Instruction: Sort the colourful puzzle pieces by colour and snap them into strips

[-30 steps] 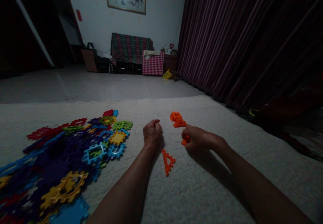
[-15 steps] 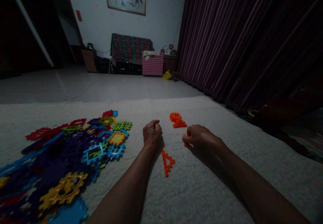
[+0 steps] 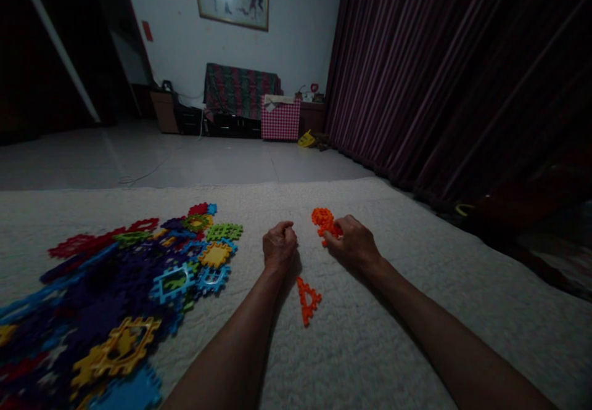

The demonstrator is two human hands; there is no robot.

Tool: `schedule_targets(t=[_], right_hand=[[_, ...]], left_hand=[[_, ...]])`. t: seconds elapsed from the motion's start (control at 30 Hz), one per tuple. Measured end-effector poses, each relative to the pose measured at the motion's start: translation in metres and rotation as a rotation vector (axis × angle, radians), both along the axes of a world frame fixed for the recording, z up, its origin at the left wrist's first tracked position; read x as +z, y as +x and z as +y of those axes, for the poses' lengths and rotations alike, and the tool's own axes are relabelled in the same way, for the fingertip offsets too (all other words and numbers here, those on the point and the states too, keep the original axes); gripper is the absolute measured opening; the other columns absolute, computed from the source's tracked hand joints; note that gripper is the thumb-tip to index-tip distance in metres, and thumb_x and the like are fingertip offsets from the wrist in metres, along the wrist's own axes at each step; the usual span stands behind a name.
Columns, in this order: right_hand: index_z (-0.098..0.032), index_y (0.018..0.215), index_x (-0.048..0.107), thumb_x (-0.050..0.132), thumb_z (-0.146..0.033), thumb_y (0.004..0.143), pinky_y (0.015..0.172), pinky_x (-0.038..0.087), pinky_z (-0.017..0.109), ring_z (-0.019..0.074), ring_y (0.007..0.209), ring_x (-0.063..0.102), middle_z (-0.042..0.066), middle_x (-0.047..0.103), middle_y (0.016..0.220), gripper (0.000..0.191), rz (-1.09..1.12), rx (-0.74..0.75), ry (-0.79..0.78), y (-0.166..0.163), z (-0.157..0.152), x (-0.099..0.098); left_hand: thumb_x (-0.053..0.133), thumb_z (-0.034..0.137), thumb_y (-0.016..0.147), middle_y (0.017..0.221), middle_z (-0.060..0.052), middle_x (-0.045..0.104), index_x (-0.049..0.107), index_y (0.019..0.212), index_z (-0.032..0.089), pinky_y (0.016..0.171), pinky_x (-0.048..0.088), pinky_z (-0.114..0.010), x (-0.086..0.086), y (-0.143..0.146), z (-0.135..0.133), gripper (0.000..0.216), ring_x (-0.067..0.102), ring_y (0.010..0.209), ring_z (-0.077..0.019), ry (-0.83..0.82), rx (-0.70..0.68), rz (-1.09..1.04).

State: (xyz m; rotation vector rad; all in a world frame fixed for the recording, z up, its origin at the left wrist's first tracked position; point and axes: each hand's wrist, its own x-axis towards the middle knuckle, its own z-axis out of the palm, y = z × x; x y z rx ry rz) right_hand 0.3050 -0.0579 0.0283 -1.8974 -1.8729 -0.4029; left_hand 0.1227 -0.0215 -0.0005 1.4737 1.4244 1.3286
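Note:
My right hand pinches an orange interlocking plastic piece, held low by the other orange pieces; the fingers hide much of it. Right beside it an orange round toothed piece lies on the bedcover. My left hand rests on the cover as a loose fist, knuckles up, with nothing showing in it. Nearer to me, between my forearms, lies an orange triangular piece with toothed edges and a cut-out middle.
A large heap of coloured interlocking pieces spreads over the left of the pale quilted cover. A light green piece and a yellow piece lie at its right edge. Beyond are a tiled floor and a purple curtain.
My right hand has moved away from me and slightly left, carrying the orange piece up to the other orange pieces. My left hand has stayed in place.

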Motion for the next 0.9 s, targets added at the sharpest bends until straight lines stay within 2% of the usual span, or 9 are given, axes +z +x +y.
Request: schedule_targets(t=[0.13,0.47,0.6,0.67,0.8,0.9], right_hand=[[-0.016,0.089,0.068,0.064,-0.035,0.086,0.075,0.044,0.029,0.0206,0.082,0.061,0.01,0.068,0.091,0.02,-0.003,-0.005,0.044,0.005,0.006,-0.008],[-0.014,0.1,0.067,0.058,-0.042,0.089,0.081,0.044,0.03,0.0233,0.092,0.06,0.013,0.065,0.102,0.031,0.012,-0.075,-0.028,0.012,0.007,-0.007],[-0.013,0.103,0.066,0.057,-0.039,0.09,0.084,0.044,0.031,0.0237,0.096,0.06,0.014,0.065,0.106,0.03,0.053,0.001,-0.006,0.007,0.002,0.006],[-0.015,0.092,0.067,0.054,-0.035,0.092,0.078,0.044,0.029,0.0203,0.087,0.06,0.01,0.067,0.094,0.024,0.099,0.109,-0.142,0.001,-0.005,0.019],[-0.016,0.078,0.069,0.058,-0.034,0.087,0.057,0.037,0.024,0.013,0.063,0.055,0.002,0.065,0.071,0.023,0.2,0.356,-0.686,-0.019,-0.026,0.047],[-0.016,0.078,0.073,0.065,-0.04,0.081,0.052,0.032,0.023,0.0114,0.057,0.053,0.001,0.066,0.067,0.025,0.169,0.445,-0.875,-0.038,-0.045,0.054]], left_hand=[[0.048,0.018,0.081,0.058,0.0,0.068,0.077,0.1,0.015,0.06,0.048,-0.022,-0.004,0.001,0.003,0.034,0.066,0.059,-0.0143,0.005,0.0,-0.003],[0.049,0.019,0.079,0.062,-0.002,0.069,0.078,0.099,0.015,0.062,0.048,-0.023,-0.004,0.0,0.002,0.035,0.066,0.06,-0.0144,0.019,0.014,0.008],[0.049,0.018,0.079,0.065,-0.003,0.071,0.077,0.1,0.015,0.062,0.049,-0.023,-0.002,0.0,0.001,0.035,0.066,0.062,-0.0148,0.009,0.02,0.012],[0.049,0.018,0.079,0.064,-0.003,0.07,0.077,0.1,0.014,0.06,0.049,-0.023,0.001,-0.001,0.0,0.036,0.066,0.06,-0.0145,0.003,0.021,-0.015],[0.047,0.019,0.08,0.061,-0.001,0.067,0.076,0.1,0.012,0.054,0.048,-0.021,0.009,-0.001,-0.004,0.036,0.063,0.051,-0.0122,-0.023,0.032,-0.135],[0.047,0.02,0.079,0.061,0.0,0.066,0.075,0.099,0.011,0.049,0.047,-0.02,0.01,0.0,-0.004,0.036,0.061,0.047,-0.011,-0.029,0.052,-0.206]])
